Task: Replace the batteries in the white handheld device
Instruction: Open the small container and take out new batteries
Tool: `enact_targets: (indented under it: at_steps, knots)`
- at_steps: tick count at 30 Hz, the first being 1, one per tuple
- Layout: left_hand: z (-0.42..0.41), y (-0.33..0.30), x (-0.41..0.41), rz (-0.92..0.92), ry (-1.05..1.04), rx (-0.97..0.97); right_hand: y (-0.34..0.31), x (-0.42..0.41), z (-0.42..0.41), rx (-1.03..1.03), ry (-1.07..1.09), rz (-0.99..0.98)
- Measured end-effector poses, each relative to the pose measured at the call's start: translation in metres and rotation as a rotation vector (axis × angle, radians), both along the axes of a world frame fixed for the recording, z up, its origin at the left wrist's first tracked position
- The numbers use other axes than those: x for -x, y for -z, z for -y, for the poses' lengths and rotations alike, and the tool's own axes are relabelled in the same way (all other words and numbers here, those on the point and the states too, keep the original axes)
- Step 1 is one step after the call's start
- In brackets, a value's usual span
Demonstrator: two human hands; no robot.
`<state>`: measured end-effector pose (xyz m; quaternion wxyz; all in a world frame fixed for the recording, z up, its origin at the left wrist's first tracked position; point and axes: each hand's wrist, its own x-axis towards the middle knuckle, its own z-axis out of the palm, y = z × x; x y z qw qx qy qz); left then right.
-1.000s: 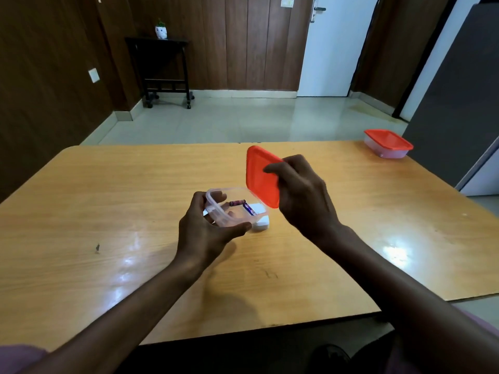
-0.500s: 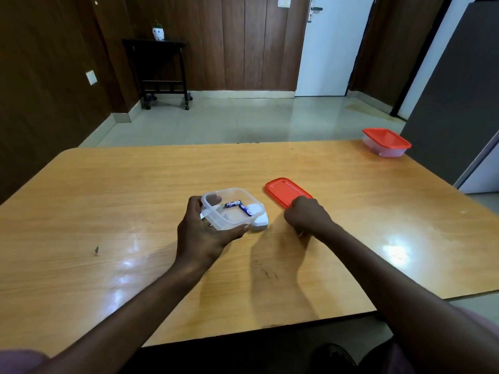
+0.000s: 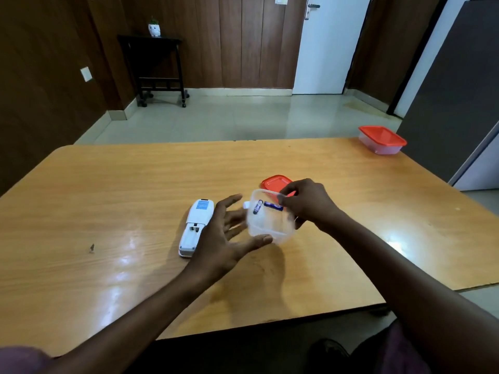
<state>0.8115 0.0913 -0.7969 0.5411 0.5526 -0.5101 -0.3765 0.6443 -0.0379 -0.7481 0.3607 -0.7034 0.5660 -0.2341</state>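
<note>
Batteries (image 3: 266, 205) lie inside the clear container (image 3: 270, 220) pinched by the right hand (image 3: 307, 202), just right of the left hand (image 3: 224, 238) with fingers spread, grasping nothing.

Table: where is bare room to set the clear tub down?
Bare wood spans the table left of the white device, and between the red lid and the far lidded tub. It is crowded mid-table: device, left hand, clear tub, right hand.

Single head-worn view looks forward and down, near the table (image 3: 108, 184).
</note>
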Motion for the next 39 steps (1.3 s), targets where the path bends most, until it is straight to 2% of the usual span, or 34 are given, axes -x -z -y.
enact_targets:
  at_steps: [6, 9, 17, 23, 25, 28, 29, 31, 33, 35, 39]
  knots:
    - [-0.006, 0.007, 0.015, 0.17, 0.226, -0.158, 0.002, 0.019, 0.014, 0.119, 0.01, -0.38]
    - [-0.007, 0.009, 0.022, 0.158, 0.303, -0.25, 0.007, 0.021, 0.014, 0.096, -0.023, -0.412]
    - [-0.002, 0.009, 0.025, 0.23, 0.393, -0.314, 0.013, 0.015, 0.012, 0.275, -0.248, -0.664]
    - [-0.001, 0.002, 0.02, 0.316, 0.375, -0.327, 0.027, 0.01, 0.014, 0.409, -0.258, -0.794]
    - [0.001, -0.003, 0.011, 0.464, 0.248, -0.241, 0.028, 0.009, 0.012, 0.451, -0.256, -0.812]
    - [0.002, -0.014, -0.019, 0.815, 0.101, -0.09, 0.026, 0.008, 0.007, 0.485, -0.258, -0.859]
    - [0.003, -0.018, -0.032, 0.938, 0.072, -0.089, 0.025, 0.007, 0.005, 0.504, -0.265, -0.88]
    - [0.004, -0.024, -0.057, 1.099, 0.014, -0.251, 0.021, 0.004, 0.0, 0.557, -0.274, -0.915]
    - [0.005, -0.029, -0.077, 1.089, 0.009, -0.507, 0.017, 0.001, -0.005, 0.62, -0.276, -0.927]
    - [0.006, -0.03, -0.092, 0.999, 0.038, -0.653, 0.015, -0.001, -0.009, 0.673, -0.275, -0.895]
    - [0.007, -0.033, -0.098, 0.844, 0.059, -0.661, 0.015, -0.009, -0.018, 0.695, -0.289, -0.678]
